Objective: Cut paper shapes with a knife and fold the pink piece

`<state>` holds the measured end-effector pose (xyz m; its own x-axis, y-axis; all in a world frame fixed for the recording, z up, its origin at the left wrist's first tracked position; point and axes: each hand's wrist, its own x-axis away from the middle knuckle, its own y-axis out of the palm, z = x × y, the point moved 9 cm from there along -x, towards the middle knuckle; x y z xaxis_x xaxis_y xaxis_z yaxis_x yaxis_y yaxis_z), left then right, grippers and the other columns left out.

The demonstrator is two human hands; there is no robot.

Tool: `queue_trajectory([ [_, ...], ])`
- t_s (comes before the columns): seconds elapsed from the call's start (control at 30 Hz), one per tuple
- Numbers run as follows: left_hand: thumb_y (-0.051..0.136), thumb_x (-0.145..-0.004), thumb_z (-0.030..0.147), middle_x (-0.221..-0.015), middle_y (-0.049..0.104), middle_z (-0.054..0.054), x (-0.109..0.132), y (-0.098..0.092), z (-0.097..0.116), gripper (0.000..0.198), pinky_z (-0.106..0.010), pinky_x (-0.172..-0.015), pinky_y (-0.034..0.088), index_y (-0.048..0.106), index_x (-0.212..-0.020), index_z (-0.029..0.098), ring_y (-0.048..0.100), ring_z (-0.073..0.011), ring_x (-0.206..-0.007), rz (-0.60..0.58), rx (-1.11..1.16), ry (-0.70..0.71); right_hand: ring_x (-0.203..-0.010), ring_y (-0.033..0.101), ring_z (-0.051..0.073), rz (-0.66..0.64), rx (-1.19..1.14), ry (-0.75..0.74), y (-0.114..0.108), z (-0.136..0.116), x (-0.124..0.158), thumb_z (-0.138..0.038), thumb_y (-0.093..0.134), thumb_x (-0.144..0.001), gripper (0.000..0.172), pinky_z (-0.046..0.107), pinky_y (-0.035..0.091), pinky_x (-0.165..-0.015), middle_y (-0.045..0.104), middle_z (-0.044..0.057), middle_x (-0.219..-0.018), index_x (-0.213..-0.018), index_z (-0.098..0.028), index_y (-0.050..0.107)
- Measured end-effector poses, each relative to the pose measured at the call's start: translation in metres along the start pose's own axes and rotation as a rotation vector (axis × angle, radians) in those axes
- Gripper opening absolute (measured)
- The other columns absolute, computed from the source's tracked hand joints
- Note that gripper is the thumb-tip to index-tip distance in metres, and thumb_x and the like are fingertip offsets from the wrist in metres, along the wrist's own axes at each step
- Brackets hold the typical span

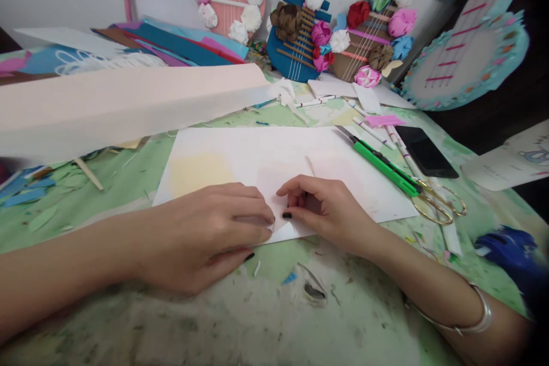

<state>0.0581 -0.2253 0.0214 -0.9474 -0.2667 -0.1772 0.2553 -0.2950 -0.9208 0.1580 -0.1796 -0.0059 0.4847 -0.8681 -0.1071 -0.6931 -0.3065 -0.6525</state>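
Observation:
A white sheet of paper or card (257, 148) lies on the table before me, with a pale yellow patch at its left. My left hand (210, 234) rests over its front edge, fingers stretched to the right and thumb apart below. Facing it, my right hand (328, 211) is curled over the sheet, thumb and fingertips drawn close together. Whatever is between those fingertips, if anything, is too small to make out. A green box cutter (384, 166) lies across the sheet's right side. Gold-handled scissors (435, 203) touch its lower end.
A black phone (426, 151) lies at the right, near a dark blue object (508, 249). A long pale box-like piece (128, 103) spans the left. Decorated paper guitars (295, 40) lean at the back. Paper scraps (40, 189) litter the green tablecloth (141, 174).

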Motion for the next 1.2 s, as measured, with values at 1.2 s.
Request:
queue_trajectory([
  [1.2,0.052,-0.087,0.018,-0.12,0.063,-0.011,0.002,0.004,0.0,0.032,-0.04,-0.098,0.042,0.06,-0.117,0.014,0.054,-0.0261,-0.109,-0.013,-0.012,0.066,-0.071,0.057,0.011,0.049,0.02,-0.01,-0.004,0.002,0.0,-0.009,0.064,-0.077,0.019,0.024,0.044,-0.064,0.062,-0.001,-0.078,-0.095,-0.016,0.064],
])
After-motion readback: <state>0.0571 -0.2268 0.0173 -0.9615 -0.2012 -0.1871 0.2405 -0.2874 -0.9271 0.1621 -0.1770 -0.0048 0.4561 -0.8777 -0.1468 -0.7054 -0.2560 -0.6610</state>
